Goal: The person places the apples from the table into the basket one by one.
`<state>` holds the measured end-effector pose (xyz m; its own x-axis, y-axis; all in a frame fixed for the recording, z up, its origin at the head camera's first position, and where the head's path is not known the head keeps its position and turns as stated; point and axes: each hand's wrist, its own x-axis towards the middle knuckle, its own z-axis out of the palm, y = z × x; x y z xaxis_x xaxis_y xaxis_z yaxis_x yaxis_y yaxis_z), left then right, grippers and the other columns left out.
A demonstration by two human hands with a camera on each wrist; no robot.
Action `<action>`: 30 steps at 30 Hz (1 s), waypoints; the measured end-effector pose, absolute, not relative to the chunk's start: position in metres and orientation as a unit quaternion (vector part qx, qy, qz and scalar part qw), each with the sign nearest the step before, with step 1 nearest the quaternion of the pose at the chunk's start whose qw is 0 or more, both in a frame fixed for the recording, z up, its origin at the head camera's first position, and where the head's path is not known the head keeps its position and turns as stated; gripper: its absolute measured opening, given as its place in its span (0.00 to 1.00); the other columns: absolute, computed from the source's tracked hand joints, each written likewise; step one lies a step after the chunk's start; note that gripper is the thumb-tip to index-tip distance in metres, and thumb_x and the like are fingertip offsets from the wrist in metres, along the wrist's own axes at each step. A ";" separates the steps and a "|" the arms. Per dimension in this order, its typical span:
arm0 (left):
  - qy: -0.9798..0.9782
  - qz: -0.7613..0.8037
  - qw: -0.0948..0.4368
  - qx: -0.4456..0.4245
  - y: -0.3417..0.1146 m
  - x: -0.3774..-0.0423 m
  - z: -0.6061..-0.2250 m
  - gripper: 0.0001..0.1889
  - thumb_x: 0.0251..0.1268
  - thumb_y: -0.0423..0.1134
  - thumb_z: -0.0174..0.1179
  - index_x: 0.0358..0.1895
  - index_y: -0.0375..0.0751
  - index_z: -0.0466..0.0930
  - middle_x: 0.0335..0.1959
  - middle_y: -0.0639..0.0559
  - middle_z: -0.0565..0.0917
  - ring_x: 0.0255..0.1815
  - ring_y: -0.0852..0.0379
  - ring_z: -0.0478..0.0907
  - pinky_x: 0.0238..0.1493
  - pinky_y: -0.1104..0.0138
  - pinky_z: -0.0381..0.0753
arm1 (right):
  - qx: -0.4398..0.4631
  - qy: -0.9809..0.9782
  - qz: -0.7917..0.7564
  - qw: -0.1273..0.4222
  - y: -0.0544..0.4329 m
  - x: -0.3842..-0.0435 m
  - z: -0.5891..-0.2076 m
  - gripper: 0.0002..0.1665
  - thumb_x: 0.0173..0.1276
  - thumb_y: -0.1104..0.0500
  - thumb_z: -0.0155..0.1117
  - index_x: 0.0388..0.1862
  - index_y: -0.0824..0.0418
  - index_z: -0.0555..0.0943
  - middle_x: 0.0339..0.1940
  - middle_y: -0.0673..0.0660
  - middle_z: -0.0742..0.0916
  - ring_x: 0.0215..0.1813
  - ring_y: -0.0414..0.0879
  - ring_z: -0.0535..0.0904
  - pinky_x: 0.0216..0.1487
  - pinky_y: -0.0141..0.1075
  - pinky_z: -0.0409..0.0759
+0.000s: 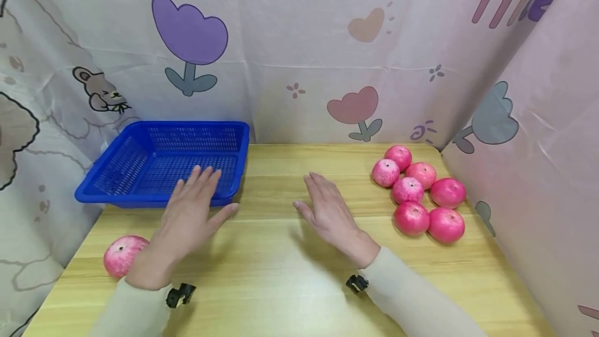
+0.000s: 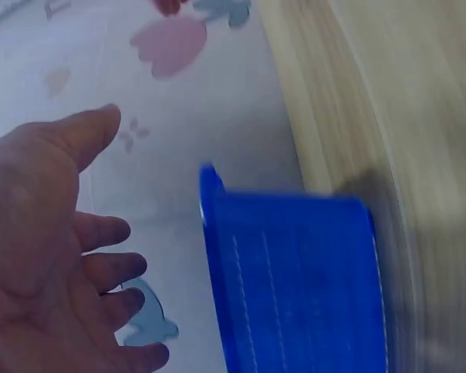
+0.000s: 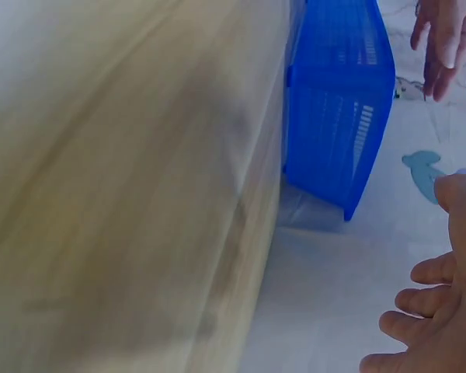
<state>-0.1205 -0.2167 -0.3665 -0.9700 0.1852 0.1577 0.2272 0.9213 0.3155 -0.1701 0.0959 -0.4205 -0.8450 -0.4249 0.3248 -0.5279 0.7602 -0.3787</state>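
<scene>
In the head view my left hand (image 1: 189, 217) hangs above the table, just in front of the near right corner of a blue plastic basket (image 1: 226, 191), its fingers extended and the thumb spread. It holds nothing. One pink round fruit (image 1: 122, 255) lies left of that wrist, partly hidden by it. My right hand (image 1: 333, 217) is raised over the middle of the table with straight fingers, holding nothing. Both palms show loosely spread fingers in the wrist views, the left hand (image 2: 54, 256) beside the basket (image 2: 303, 280) and the right hand (image 3: 443, 303) apart from it.
Several pink round fruits (image 1: 411, 191) are clustered at the right of the wooden table (image 1: 276, 269). A printed cloth (image 1: 290, 30) hangs behind the table and along both sides. Black clips (image 1: 180, 295) sit at both wrists.
</scene>
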 end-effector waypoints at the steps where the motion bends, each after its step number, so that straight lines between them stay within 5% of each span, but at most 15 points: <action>1: -0.979 -0.167 0.060 -0.100 -0.221 -0.122 -0.367 0.50 0.77 0.71 0.50 0.86 0.37 0.50 0.86 0.31 0.51 0.88 0.33 0.36 0.84 0.35 0.32 | 0.259 -0.932 0.231 0.107 0.092 -0.172 -0.420 0.42 0.83 0.43 0.57 0.82 0.69 0.64 0.83 0.69 0.67 0.83 0.65 0.62 0.85 0.60 0.56; 14: -0.991 -0.120 0.034 -0.043 -0.264 -0.147 -0.386 0.63 0.65 0.83 0.47 0.86 0.33 0.46 0.85 0.26 0.49 0.87 0.29 0.31 0.75 0.29 0.15 | 0.298 -0.943 0.141 0.051 0.038 -0.191 -0.418 0.48 0.83 0.31 0.45 0.87 0.60 0.55 0.87 0.63 0.61 0.87 0.60 0.55 0.83 0.62 0.58; 23: -0.990 -0.141 -0.002 -0.019 -0.276 -0.156 -0.395 0.44 0.83 0.69 0.23 0.86 0.39 0.52 0.83 0.24 0.50 0.85 0.24 0.34 0.71 0.24 0.14 | 0.338 -0.934 0.108 0.039 0.003 -0.193 -0.415 0.48 0.83 0.29 0.42 0.88 0.57 0.53 0.88 0.61 0.59 0.88 0.56 0.53 0.84 0.61 0.57; 30: -0.993 -0.117 0.000 -0.018 -0.273 -0.160 -0.399 0.43 0.84 0.68 0.20 0.84 0.43 0.58 0.83 0.25 0.55 0.85 0.24 0.38 0.73 0.24 0.17 | 0.353 -0.929 0.100 0.044 -0.012 -0.192 -0.415 0.48 0.83 0.29 0.40 0.88 0.56 0.53 0.88 0.60 0.60 0.88 0.56 0.53 0.84 0.61 0.59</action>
<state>-0.1603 -0.2726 -0.3989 -0.9994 0.0351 0.0047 0.0353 0.9718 0.2332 -0.1917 -0.0116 -0.4153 -0.7468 -0.6475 0.1519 -0.6650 0.7306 -0.1551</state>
